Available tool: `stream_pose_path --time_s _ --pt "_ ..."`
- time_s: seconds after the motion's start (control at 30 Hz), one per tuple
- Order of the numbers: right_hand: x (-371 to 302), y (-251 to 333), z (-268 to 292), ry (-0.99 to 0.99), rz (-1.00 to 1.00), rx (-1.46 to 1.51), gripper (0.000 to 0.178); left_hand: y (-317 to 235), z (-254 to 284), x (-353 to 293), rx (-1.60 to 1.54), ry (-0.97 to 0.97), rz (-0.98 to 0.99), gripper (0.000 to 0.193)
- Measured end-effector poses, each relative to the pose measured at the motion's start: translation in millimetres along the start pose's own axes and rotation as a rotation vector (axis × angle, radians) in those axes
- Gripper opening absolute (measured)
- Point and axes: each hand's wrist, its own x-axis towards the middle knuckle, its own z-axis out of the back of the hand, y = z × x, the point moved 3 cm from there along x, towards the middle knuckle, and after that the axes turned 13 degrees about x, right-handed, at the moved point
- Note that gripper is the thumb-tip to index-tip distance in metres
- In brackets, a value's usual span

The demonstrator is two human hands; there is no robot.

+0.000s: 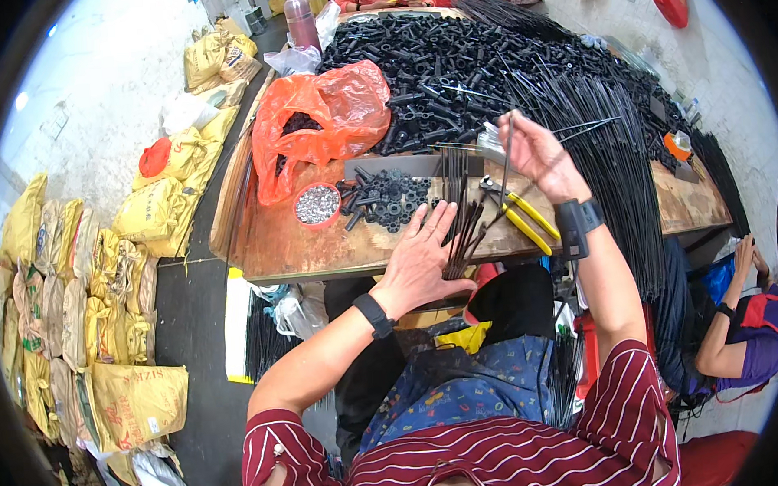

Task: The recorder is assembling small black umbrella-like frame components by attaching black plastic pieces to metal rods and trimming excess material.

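My left hand (420, 257) lies nearly flat at the table's front edge, fingers stretched out. Its fingertips rest against a bunch of thin black rods (463, 231) that sticks out over the edge. Higher and to the right, my right hand (542, 158) pinches a thin black rod (506, 147) between thumb and fingers. Below that hand lie pliers with yellow handles (531, 223). Beyond my left fingers is a small pile of black plastic rings and short tubes (396, 199), beside a red-rimmed bowl of small silvery metal parts (317, 204).
A large heap of black plastic parts (433, 67) covers the table's far side. Long black rods (607, 173) lie in a mass at right. An orange plastic bag (340, 106) sits at left. Yellow sacks (104, 281) line the floor. Another person (745, 336) is at right.
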Motion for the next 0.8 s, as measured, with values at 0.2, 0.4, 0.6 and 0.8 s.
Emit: stream_pose_path --time_s 0.2,0.4,0.6,0.8 --pt "-55.6 41.0 -28.5 0.033 0.616 -0.591 0.022 -0.7 -1.0 1.4 0.009 -0.045 -0.006 0.082" --pt "-49.6 108.7 -52.2 0.003 0.373 0.098 0.019 -0.9 -2.3 -6.0 0.026 -0.046 -0.010 0.084" --pt "-46.2 170.8 -88.9 0.066 0.427 0.256 0.022 -3.5 -2.9 -6.0 0.002 -0.038 -0.015 0.088" --pt "-119.4 145.4 -185.6 -0.060 1.282 -1.683 0.031 -5.7 1.9 5.8 0.011 -0.035 -0.018 0.089"
